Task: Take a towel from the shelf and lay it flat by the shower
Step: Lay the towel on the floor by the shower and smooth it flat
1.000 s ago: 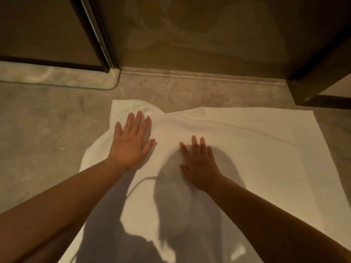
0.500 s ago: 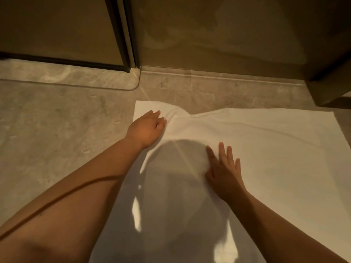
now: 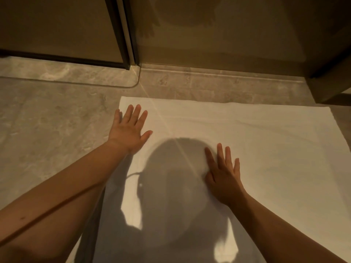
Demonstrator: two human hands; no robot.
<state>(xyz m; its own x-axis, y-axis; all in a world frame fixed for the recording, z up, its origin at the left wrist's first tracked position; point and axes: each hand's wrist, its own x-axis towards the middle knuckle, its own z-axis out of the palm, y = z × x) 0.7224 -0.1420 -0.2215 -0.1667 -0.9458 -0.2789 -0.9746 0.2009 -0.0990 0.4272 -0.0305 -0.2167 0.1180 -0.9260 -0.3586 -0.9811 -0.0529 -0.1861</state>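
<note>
Towel (image 3: 247, 149) lay spread on the floor (image 3: 47, 130), its far edge near the shower door (image 3: 209, 35) at 12 o'clock; left hand (image 3: 129, 131) and right hand (image 3: 224, 177) pressed it, palms flat, fingers apart.

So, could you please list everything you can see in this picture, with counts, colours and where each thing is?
towel: one, white, spread flat on the floor in front of the glass, far edge close to the sill
floor: one, grey-beige marbled stone, left of and beyond the towel
sill: one, pale stone strip, along the foot of the glass
glass door: one, tinted brownish, top centre and right
door frame: one, dark metal, upright at top centre-left
left hand: one, open, palm down near the towel's far left corner
right hand: one, open, palm down on the towel's middle
</note>
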